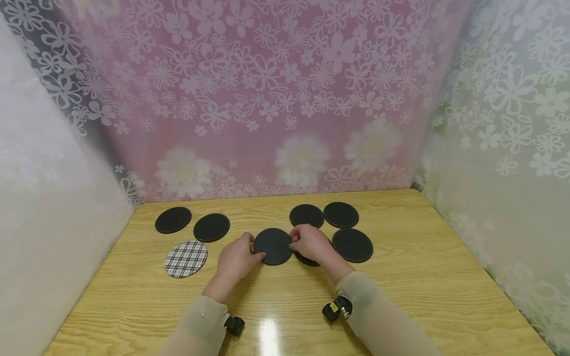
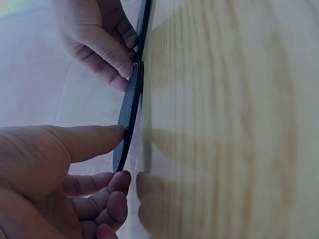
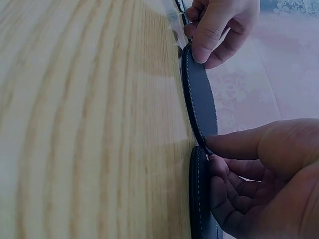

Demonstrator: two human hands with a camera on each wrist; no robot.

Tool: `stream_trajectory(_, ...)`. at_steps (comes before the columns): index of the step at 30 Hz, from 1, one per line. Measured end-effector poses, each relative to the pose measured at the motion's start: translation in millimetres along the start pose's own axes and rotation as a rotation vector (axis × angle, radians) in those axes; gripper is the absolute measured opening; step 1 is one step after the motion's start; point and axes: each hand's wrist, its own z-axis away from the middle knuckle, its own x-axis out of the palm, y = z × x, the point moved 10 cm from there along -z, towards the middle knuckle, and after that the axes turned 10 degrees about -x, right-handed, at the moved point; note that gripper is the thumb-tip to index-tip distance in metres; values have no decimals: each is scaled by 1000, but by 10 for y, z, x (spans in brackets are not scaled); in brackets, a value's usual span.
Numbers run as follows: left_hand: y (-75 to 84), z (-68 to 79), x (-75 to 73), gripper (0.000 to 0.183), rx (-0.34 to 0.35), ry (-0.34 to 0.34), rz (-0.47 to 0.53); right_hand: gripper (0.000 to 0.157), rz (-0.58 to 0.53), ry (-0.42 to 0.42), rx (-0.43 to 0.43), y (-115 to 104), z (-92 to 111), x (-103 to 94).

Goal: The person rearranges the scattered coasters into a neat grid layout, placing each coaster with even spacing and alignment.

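A round black coaster (image 1: 272, 246) with pale stitching round its rim is held between both hands, just above the wooden table. My left hand (image 1: 237, 257) pinches its left edge, thumb on top and fingers at the rim. At the opposite edge, my right hand (image 1: 311, 243) pinches it between thumb and fingers. In the right wrist view, a second black coaster (image 3: 198, 199) lies flat beside the right fingers. From the head, that coaster is partly hidden by the right hand.
Three more black coasters, one of them the upper-right coaster (image 1: 341, 214), lie at the right. On the left are two black coasters, including one near the corner (image 1: 173, 220), and a plaid coaster (image 1: 186, 258). Flowered curtains (image 1: 267, 99) enclose the wooden table (image 1: 285, 301).
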Motion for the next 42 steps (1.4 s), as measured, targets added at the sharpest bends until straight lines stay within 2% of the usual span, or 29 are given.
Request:
stream_trajectory(15,-6,-13,20,49,-15,-17,-36,24,1,-15,11,43,-38,16)
stream_trajectory(34,14,-19,18,48,3,-18,-51,24,-5,-7,3,68,-45,21)
stream_trajectory(42,48,-16,23,47,15,-17,-92,24,-14,-14,14,65,-34,36)
